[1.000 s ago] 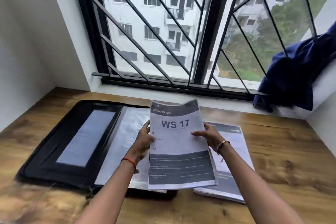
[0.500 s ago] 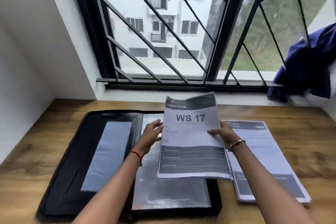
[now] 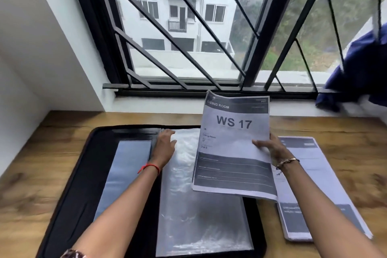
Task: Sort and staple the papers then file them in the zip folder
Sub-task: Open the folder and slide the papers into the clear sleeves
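Only the head view here. The black zip folder lies flat and unzipped on the wooden tabletop, filling the middle and the 7 o'clock side of the view. Its left half has a grey-blue panel. Its right half carries a crinkly clear plastic sleeve that runs down toward 6 o'clock.

The left hand sits on the sleeve's top-left corner, right by the folder's spine, at about 10 o'clock from the sleeve's middle. The fingers bend down onto the plastic. I honestly can't tell if they're pinching the edge or just resting there. There's a red thread round that wrist.

The right hand grips the "WS 17" papers by their right edge, with the thumb on top of the front sheet and the fingers behind. The top band reads "LIVING ROOM". The set is lifted and tilted, with its top end pointing to 12 o'clock at the window sill and its bottom edge hanging over the sleeve's upper right part. A thin bracelet shows on that wrist.

At 3 to 4 o'clock of the folder, just beside its right edge, another stack of printed papers lies flat on the tabletop, partly under the right forearm.

Up at 12 o'clock is the black window grille, and a dark blue cloth is bunched on the sill at 2 o'clock.
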`<state>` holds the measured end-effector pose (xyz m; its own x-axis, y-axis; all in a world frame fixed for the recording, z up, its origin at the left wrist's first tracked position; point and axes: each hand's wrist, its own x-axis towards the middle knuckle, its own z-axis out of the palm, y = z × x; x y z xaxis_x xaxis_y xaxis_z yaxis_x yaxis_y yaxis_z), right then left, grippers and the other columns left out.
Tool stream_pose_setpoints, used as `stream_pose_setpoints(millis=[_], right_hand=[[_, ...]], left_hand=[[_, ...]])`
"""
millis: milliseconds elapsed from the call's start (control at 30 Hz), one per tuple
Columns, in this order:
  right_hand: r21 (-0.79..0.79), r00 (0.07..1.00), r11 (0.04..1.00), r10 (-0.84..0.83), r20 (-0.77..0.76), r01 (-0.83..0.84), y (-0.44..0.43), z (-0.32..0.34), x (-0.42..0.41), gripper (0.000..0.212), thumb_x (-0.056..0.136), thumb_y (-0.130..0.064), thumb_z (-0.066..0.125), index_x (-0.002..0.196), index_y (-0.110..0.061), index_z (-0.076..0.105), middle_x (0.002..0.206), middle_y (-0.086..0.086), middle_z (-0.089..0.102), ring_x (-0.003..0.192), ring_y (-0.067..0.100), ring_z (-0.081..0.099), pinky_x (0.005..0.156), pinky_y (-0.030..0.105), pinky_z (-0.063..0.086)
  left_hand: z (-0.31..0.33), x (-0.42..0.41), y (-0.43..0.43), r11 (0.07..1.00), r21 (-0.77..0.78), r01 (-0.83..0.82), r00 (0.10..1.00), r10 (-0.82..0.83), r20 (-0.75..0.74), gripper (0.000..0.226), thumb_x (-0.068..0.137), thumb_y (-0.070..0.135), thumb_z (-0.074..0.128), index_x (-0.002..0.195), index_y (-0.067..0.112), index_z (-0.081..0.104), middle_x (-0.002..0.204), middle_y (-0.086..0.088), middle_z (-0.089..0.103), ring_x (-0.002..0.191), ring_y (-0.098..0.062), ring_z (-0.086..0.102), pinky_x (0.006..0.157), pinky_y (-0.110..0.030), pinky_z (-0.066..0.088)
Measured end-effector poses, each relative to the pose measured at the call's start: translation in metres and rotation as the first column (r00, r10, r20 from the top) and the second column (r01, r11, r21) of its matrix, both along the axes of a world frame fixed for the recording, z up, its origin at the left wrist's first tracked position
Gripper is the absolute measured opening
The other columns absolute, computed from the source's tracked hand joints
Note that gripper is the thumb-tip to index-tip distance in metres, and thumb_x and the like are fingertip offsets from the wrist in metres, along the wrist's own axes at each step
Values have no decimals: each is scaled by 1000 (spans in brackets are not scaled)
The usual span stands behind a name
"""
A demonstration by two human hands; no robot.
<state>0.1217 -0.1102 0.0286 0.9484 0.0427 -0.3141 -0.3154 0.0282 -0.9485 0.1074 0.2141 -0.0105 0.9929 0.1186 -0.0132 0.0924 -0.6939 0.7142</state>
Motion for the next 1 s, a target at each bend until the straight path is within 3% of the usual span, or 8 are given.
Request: stream_pose_setpoints(millis=[167,300,500,600,667,867,1000], right_hand=[[35,999,999,11,-31,-10,-1,-6,15,51,56,-2,65,106,-6,55,93,9,62,84,22,60,62,19,55],[41,997,999,23,-69,-20,4,-14,26,59,57,-3,65,115,-4,51,95,9,62,84,20,60,64,22,53],[91,995,994,61,-79,-54,11,-20,37,44,57,-4,67,99,-12,58,90,6,64,81,20,61,64,25,53],[98,994,994,60,-92,-51,9,-25,41,74,36,-18,90,102,-9,59,86,4,70,78,19,68,63,24,56],[99,994,994,59,-94,-49,8,-28,42,94,22,-30,93,107,-8,59,90,4,71,81,20,69,67,26,57],[129,997,992,15,-72,-5,6,-28,39,94,19,-33,93,104,-9,59,90,3,71,79,15,70,65,24,56],[154,998,988,-19,-60,28,5,-22,40,95,20,-31,93,106,-11,58,93,4,69,81,17,69,67,27,57]], left_hand=[[-6,23,-1,987,150,67,997,-72,29,34,89,6,57,123,1,55,125,-14,53,122,-27,44,100,-31,34],[-12,37,-2,967,243,81,995,-91,33,28,89,13,59,116,5,60,117,-10,57,114,-26,49,96,-33,40],[-17,47,-3,946,321,39,992,-75,102,21,86,15,63,106,8,66,110,-7,63,106,-24,50,87,-31,39],[-18,49,-2,931,365,27,984,-88,153,17,85,11,62,100,8,70,102,-8,67,101,-25,52,81,-29,36],[-19,48,-2,932,363,11,977,-87,194,14,86,8,61,95,6,71,96,-10,68,97,-26,54,79,-30,36],[-23,47,0,941,339,4,962,-96,255,11,78,-5,65,87,0,69,83,-15,67,83,-29,59,75,-28,36],[-28,43,2,939,342,24,947,-131,294,12,76,-4,69,85,4,68,89,-10,67,89,-30,57,66,-29,39]])
